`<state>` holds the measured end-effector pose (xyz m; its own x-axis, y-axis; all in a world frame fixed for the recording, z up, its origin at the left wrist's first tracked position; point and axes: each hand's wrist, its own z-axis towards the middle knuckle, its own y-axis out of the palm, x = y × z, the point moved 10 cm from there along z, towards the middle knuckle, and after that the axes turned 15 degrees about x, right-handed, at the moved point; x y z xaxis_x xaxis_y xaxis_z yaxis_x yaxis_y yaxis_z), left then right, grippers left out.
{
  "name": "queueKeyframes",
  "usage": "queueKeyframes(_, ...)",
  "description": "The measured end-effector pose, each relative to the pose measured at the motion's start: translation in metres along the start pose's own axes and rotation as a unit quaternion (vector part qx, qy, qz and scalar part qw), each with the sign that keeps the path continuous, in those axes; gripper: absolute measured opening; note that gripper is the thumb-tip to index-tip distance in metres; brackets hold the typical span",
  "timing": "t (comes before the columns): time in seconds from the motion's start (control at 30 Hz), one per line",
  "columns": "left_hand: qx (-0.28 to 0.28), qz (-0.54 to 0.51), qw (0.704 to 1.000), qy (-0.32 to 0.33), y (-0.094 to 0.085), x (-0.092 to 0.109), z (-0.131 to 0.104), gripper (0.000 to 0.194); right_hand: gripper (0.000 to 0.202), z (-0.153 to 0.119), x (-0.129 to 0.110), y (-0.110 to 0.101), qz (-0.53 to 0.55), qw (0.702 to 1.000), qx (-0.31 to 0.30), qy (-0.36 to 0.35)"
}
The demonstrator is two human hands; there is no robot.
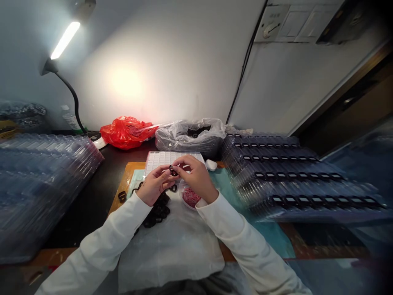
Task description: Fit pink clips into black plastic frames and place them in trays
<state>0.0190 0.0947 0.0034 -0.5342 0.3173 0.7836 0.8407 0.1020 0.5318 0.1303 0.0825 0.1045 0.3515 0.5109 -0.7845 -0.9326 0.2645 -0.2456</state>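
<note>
A small black part [173,171] is held between both hands near the middle of the view. My left hand [154,185] pinches it from the left, and my right hand [194,176] grips it from the right with thumb and fingers. Below my left hand lies a pile of similar black parts [157,211]. A round clear bowl of small red pieces [190,196] stands under my right wrist. Just behind the hands is a white gridded tray [159,159], partly covered by them. One loose black part [122,196] rests left of the pile.
Stacked clear plastic trays stand at left [46,184] and at right [276,180], the right ones holding rows of black parts. A red bag [125,133], a clear bag [190,137] and a lit lamp [65,41] are at the back.
</note>
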Motion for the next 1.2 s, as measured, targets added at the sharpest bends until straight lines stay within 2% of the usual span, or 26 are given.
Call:
queueKeyframes(0.17, 0.006, 0.004, 1.000, 0.000, -0.003, -0.002, -0.002, 0.039, 0.005, -0.005, -0.003, 0.004, -0.028, 0.999, -0.003, -0.040)
queueKeyframes(0.37, -0.006, 0.012, 1.000, 0.015, -0.003, 0.003, -0.004, 0.032, 0.007, -0.006, -0.018, -0.013, -0.061, 0.992, 0.055, -0.094)
queueKeyframes(0.73, -0.010, 0.019, 1.000, 0.019, -0.006, -0.001, -0.004, 0.035, 0.013, -0.019, -0.024, 0.001, -0.117, 0.978, 0.023, -0.172)
queueKeyframes(1.2, 0.002, 0.029, 0.999, 0.031, -0.010, -0.004, 0.000, 0.032, 0.014, -0.020, -0.015, 0.001, -0.193, 0.969, 0.020, -0.151)
